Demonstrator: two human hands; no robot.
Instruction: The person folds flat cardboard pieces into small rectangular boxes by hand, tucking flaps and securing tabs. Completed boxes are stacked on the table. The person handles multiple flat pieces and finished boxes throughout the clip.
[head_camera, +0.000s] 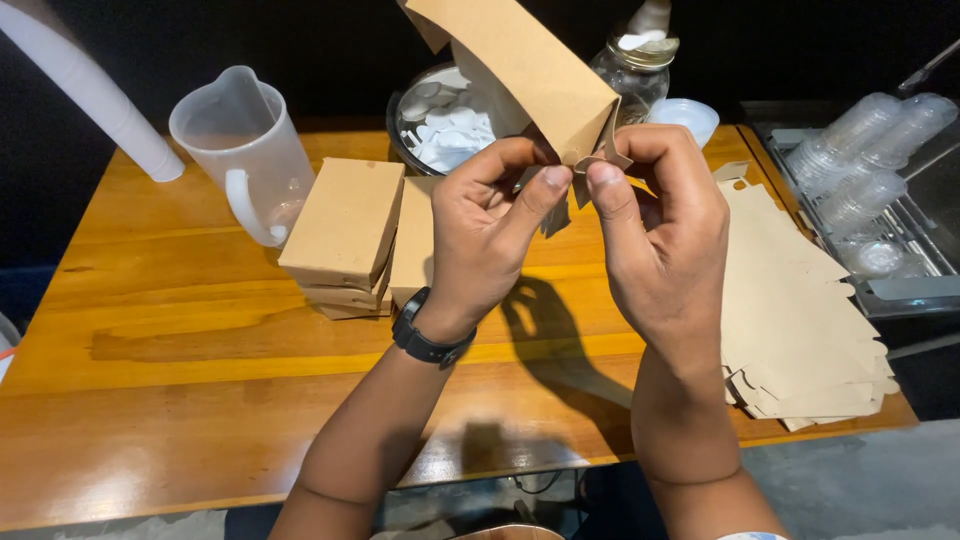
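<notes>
Both hands, left hand (480, 215) and right hand (665, 225), pinch the brown card sleeve (530, 70) closed above the table's (200, 400) far edge; tuck its flaps squarely

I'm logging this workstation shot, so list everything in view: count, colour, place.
Kraft box being folded: one, brown, held up at centre.
Folded boxes: a stack, brown, table centre-left.
Flat box blanks: a pile, brown, table right.
Measuring jug: one, clear, back left.
Bowl of lids: one, dark with white lids, back centre.
Glass jar: one, clear, back centre-right.
Small bowl: one, white, beside the jar.
Plastic cups: several stacks, clear, on a tray far right.
Table: one, orange-brown wood.
Wristwatch: one, black, left wrist.
Left hand: grip on the box flap.
Right hand: grip on the box flap.
</notes>
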